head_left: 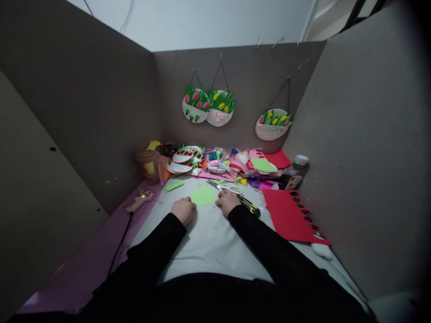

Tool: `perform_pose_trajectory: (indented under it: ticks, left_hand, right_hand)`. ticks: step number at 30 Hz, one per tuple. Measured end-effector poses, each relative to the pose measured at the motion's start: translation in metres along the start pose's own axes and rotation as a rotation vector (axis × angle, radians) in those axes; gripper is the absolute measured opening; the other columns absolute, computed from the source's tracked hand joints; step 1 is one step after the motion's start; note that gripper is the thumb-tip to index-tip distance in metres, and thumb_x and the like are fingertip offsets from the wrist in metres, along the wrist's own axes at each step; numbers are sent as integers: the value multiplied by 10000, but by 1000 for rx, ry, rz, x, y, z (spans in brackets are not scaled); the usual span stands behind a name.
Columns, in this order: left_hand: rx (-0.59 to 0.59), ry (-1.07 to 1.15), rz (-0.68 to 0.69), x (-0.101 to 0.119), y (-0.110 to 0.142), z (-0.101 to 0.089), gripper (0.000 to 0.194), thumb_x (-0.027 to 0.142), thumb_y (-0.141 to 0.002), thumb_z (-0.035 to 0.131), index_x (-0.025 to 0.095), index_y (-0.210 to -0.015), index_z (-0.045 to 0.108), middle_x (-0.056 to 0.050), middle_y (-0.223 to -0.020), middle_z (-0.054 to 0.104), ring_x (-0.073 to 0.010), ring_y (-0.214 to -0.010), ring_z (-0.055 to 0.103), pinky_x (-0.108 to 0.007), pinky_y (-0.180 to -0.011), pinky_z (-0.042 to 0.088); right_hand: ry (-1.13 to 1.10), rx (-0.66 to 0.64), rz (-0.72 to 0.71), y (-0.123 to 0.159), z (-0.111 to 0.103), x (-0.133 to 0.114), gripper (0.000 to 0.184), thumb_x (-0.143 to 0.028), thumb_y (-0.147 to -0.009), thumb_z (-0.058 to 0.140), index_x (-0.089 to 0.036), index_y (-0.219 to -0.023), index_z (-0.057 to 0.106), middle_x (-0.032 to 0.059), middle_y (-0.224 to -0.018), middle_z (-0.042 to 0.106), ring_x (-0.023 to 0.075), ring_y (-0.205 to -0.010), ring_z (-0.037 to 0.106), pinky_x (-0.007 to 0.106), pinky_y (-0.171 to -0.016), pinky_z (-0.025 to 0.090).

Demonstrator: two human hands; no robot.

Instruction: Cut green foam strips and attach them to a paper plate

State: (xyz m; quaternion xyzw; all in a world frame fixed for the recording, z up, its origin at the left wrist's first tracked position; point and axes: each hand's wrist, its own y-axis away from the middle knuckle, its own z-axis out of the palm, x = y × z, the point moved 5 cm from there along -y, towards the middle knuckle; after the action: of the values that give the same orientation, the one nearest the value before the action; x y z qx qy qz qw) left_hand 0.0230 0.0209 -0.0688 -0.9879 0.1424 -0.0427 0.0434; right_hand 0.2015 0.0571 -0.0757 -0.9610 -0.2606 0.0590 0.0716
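Note:
A light green sheet of paper lies on the white-covered table between my two hands. My left hand is closed at its lower left edge, fingers curled and the fingertips partly hidden. At the right edge, my right hand pinches the same paper between thumb and fingers. Scissors lie just behind my right hand, blades pointing left. A black and yellow utility knife rests beside the right wrist. Folded green paper strips are to the left, behind my left hand.
A pink glue gun with a cord lies left, near a lidded cup. Red sheets and a bottle stand right. Decorated paper plates and craft supplies crowd the back; finished plates hang on the grey partition.

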Motion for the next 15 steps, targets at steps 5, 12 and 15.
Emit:
perform_pose_trajectory:
  ticks: [5,12,15]
  left_hand:
    - [-88,-26,-43,0,-4,-9,304,128,-749,413,204,-836,694,-97,-906,603,-204,-807,579,-290,-666,401]
    - [-33,-43,16,19,-33,-17,262,151,-758,436,165,-884,665,-124,-909,615,-231,-867,572,-317,-717,416]
    - [39,45,67,28,-34,-7,251,195,-802,408,170,-886,643,-106,-889,616,-208,-868,561,-296,-731,413]
  right_hand:
    - [-22,15,19,1,5,2,200,-220,-785,516,-261,-826,708,53,-1006,594,213,-1034,424,352,-868,292]
    - [-42,107,171,8,-9,13,269,-185,-807,457,-230,-996,643,78,-1081,572,216,-1050,431,335,-873,319]
    - [-1,109,364,11,-18,38,280,-140,-788,442,-199,-1015,596,104,-1040,581,231,-1001,474,322,-797,352]
